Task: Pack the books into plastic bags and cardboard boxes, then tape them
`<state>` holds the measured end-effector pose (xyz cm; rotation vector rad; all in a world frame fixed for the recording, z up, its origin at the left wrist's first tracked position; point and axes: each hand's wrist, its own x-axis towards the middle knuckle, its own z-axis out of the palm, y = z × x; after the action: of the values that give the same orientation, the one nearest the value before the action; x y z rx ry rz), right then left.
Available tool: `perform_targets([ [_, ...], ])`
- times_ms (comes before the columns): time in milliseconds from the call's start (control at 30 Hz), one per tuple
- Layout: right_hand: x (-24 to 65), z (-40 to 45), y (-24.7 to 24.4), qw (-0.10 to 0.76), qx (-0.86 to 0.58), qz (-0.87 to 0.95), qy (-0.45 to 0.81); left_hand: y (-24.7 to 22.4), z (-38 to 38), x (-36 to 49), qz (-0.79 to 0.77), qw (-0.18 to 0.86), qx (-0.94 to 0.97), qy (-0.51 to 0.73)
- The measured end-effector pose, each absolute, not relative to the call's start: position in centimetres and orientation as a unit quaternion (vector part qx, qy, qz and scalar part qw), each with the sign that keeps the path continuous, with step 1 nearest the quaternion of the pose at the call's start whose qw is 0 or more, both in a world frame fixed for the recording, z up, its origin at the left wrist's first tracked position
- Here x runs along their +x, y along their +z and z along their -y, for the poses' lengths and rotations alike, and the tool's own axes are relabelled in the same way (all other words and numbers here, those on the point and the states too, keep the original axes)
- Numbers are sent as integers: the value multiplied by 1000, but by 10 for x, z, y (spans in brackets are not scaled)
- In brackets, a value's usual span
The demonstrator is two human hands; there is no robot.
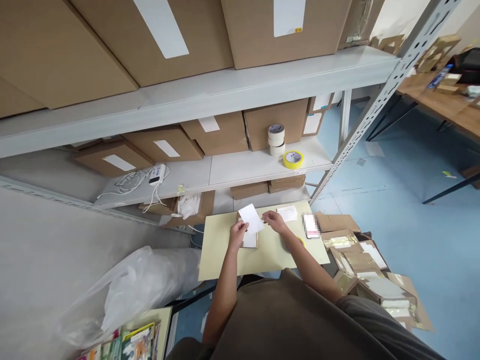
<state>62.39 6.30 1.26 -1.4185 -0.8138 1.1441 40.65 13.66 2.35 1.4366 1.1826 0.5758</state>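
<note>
A white sheet of paper [252,219] is pinched at its lower left edge by my left hand [237,234]. Close to the sheet's right edge is my right hand [274,220], its fingers bent; whether they hold anything is too small to tell. Beneath the sheet, a cardboard piece with a white label [249,240] lies on the pale yellow table [221,250]. White papers [287,213] rest near the table's back edge, and a phone-like object [311,226] is at the right end. A yellow tape roll [300,241] is partly hidden by my right forearm.
Behind the table, a metal shelf [232,167] holds cardboard boxes [221,132], white tape rolls [276,140], a yellow tape roll and a power strip [157,174]. Packed cartons [375,280] stand at the right; a plastic bag [146,280] lies at the left.
</note>
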Motion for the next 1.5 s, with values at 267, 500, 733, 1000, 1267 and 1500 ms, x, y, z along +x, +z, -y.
perform_targets([
  [267, 627, -5, 17, 551, -567, 320, 522, 29, -136, 424, -466, 583, 617, 250],
  [500, 624, 5, 27, 559, -569, 310, 516, 26, -128, 429, -468, 570, 628, 248],
  [733, 619, 8, 30, 553, -573, 321, 513, 31, -124, 426, -455, 588, 616, 262],
  [1000, 614, 6, 39, 557, -555, 338, 518, 37, -121, 424, -488, 561, 620, 250],
  [1267, 606, -1, 58, 572, -530, 385, 494, 69, -91, 441, -370, 561, 702, 235],
  [1500, 608, 1, 68, 579, -503, 395, 506, 63, -86, 444, -416, 630, 565, 334],
])
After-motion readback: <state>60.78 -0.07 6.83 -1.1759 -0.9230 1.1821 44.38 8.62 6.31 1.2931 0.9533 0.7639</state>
